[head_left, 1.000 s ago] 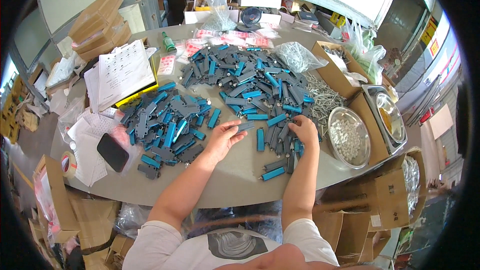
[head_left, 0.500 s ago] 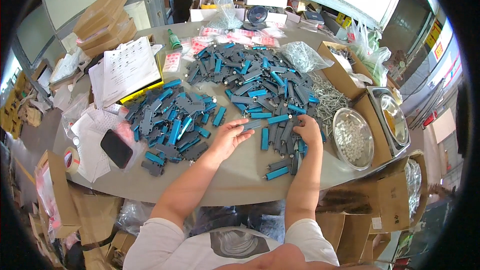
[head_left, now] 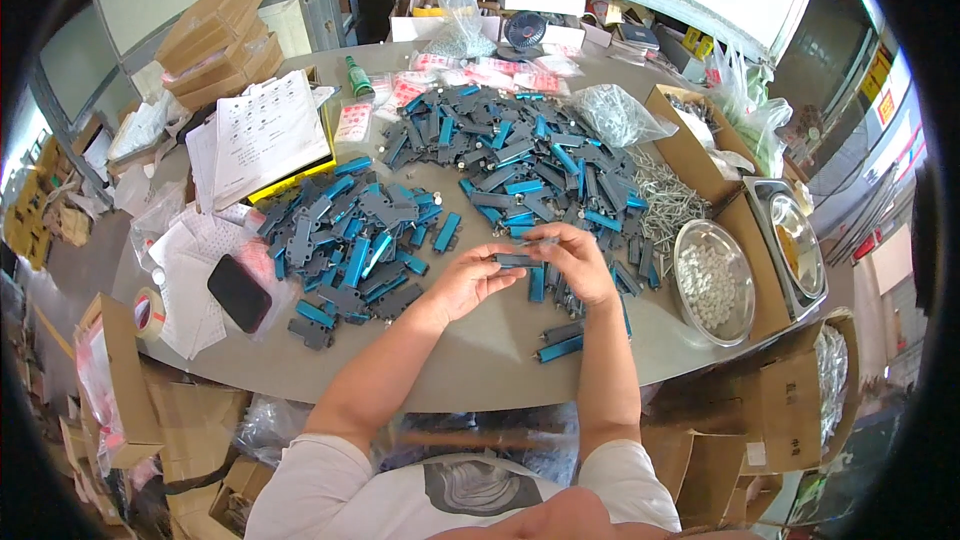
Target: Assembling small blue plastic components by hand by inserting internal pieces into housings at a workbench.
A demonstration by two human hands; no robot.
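Note:
My left hand (head_left: 472, 282) and my right hand (head_left: 578, 262) meet above the grey table (head_left: 480, 360) and hold one dark grey and blue flat part (head_left: 518, 260) between their fingertips. Left of my hands lies a heap of blue and grey parts (head_left: 350, 235). A bigger heap of the same parts (head_left: 510, 155) spreads behind them. A few blue parts (head_left: 560, 345) lie near the table's front edge, under my right forearm.
A round metal bowl of small white pieces (head_left: 712, 282) stands at the right, beside a loose heap of metal screws (head_left: 662, 198). A black phone (head_left: 238, 292), a tape roll (head_left: 148, 312) and papers (head_left: 262, 135) lie at the left. Cardboard boxes (head_left: 215, 30) ring the table.
My hands have come together over the table. One second ago they rested apart on the parts; now both hold a single part lifted between them.

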